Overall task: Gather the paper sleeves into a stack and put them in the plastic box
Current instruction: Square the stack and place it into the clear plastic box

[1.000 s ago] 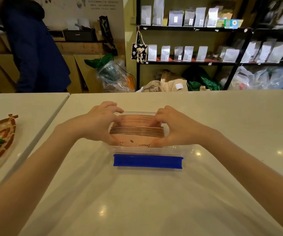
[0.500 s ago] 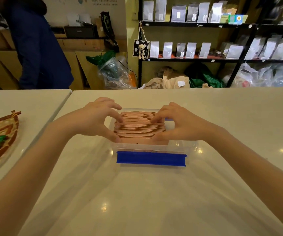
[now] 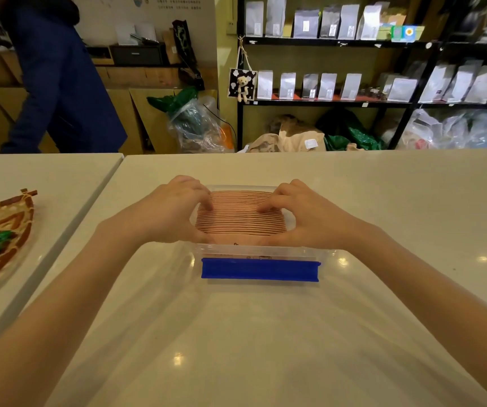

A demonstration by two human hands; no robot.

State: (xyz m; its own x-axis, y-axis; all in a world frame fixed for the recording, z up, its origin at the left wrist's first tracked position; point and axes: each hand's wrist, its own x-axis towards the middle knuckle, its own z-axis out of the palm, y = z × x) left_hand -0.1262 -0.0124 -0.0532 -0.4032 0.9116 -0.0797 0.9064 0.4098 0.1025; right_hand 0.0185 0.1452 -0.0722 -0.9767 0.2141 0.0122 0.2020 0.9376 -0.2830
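Note:
A stack of brown paper sleeves (image 3: 239, 215) stands on edge inside a clear plastic box (image 3: 254, 250) with a blue clip (image 3: 260, 269) on its near side. My left hand (image 3: 169, 212) grips the stack's left end, thumb at the front and fingers pressing on the top edges. My right hand (image 3: 304, 215) holds the right end the same way. The stack sits low in the box, its top edges just above the rim. The box's far wall is mostly hidden behind the sleeves and my hands.
The box rests on a pale table (image 3: 265, 333). A second table to the left carries a woven tray (image 3: 1, 239) with something green in it. A person in a blue coat (image 3: 60, 83) stands beyond. Shelves of pouches (image 3: 324, 89) line the back wall.
The sleeve stack has gone down from above the rim into the box. My fingers have moved onto its top edges and my hands sit lower and wider apart.

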